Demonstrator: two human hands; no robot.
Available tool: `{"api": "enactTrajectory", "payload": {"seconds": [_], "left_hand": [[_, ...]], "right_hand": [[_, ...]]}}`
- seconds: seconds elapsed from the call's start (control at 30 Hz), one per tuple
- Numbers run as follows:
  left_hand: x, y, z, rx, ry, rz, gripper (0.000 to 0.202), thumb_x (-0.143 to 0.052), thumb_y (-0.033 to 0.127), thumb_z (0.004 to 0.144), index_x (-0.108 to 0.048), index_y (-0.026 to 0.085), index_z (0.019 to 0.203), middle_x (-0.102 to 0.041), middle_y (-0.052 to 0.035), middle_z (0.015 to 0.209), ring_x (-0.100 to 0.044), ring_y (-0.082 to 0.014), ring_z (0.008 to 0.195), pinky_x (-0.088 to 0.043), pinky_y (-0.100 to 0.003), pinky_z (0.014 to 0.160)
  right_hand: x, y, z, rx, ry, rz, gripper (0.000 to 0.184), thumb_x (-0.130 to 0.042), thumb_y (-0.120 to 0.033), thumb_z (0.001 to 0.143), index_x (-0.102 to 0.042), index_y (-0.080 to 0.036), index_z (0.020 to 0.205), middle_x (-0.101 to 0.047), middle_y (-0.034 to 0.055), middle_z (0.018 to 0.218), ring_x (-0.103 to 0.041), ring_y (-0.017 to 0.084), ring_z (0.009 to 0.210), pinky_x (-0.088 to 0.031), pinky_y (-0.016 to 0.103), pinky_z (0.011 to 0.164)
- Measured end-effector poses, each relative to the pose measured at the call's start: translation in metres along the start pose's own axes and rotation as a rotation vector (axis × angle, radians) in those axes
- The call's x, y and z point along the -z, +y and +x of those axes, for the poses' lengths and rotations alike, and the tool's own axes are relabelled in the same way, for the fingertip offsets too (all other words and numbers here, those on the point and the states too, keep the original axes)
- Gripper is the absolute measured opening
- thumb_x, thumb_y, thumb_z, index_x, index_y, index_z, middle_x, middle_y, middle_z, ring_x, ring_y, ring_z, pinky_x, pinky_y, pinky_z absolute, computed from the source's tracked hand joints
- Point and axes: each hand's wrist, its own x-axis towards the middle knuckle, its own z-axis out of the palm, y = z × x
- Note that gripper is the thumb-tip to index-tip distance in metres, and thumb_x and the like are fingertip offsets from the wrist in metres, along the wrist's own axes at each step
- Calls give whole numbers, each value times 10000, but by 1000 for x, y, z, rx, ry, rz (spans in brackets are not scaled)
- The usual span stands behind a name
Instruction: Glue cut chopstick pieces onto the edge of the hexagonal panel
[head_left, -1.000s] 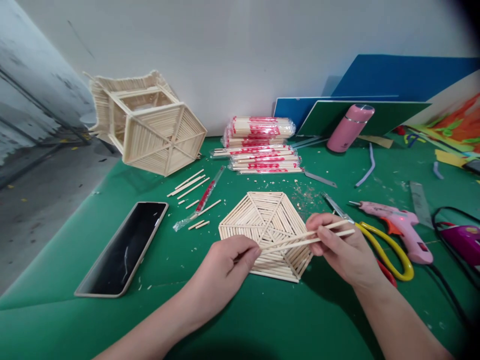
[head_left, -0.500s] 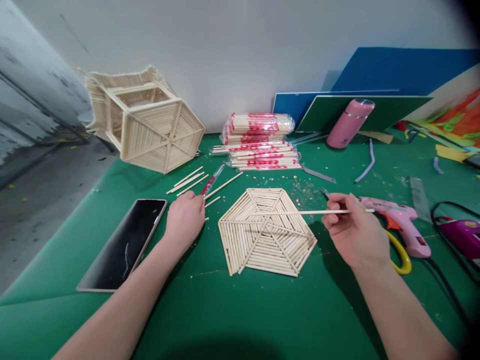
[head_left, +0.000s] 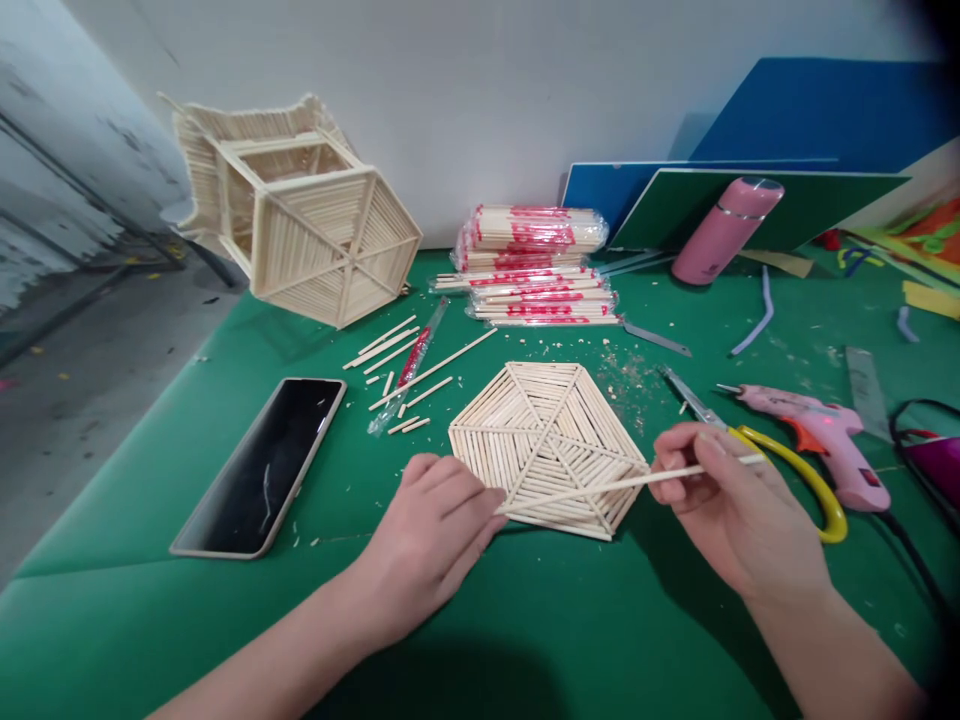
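A flat hexagonal panel (head_left: 551, 440) made of thin wooden sticks lies on the green table (head_left: 480, 620). My left hand (head_left: 435, 530) rests at the panel's near left edge, fingers stretched flat and touching the rim. My right hand (head_left: 720, 500) pinches one long wooden stick (head_left: 600, 485), which lies slanted across the panel's near right part. Yellow-handled scissors (head_left: 795, 465) lie just behind my right hand.
A black phone (head_left: 262, 465) lies at the left. Loose sticks (head_left: 409, 365) and a red wrapper sit behind the panel. A large stick lantern frame (head_left: 300, 215), wrapped chopstick bundles (head_left: 536, 265), a pink flask (head_left: 724, 230) and a pink glue gun (head_left: 817, 430) stand around.
My left hand came back from the loose sticks at the left to the panel's near edge. My right hand lowered its stick onto the panel's near right part.
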Motion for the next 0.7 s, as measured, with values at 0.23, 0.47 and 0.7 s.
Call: {"api": "enactTrajectory", "payload": {"seconds": [0.23,0.47,0.7], "left_hand": [[-11,-2,-18,-75,1,193,141,-446,159,859,-583,138,883,-556,-20,641,-450,-152,648,-323,-316,639],[-19,0,-17,-79,-54,255,138,-461,179,855,-590,146,893,-559,-19,665,-449,-157,665,-327,-313,636],[-14,-2,-18,44,-64,115,189,-513,273,833,-577,170,978,-606,-33,795,-496,-182,777,-354,-342,708]], "right_hand": [[34,12,-22,311,149,-612,167,-533,-278,809,-635,-291,941,-584,33,916,-565,182,842,-468,317,678],[12,14,-35,650,-267,-1365,201,-589,-188,782,-652,-249,963,-627,33,867,-551,182,820,-410,332,703],[15,20,-41,591,-311,-1332,212,-558,-139,798,-655,-215,971,-618,38,792,-547,150,716,-417,288,613]]}}
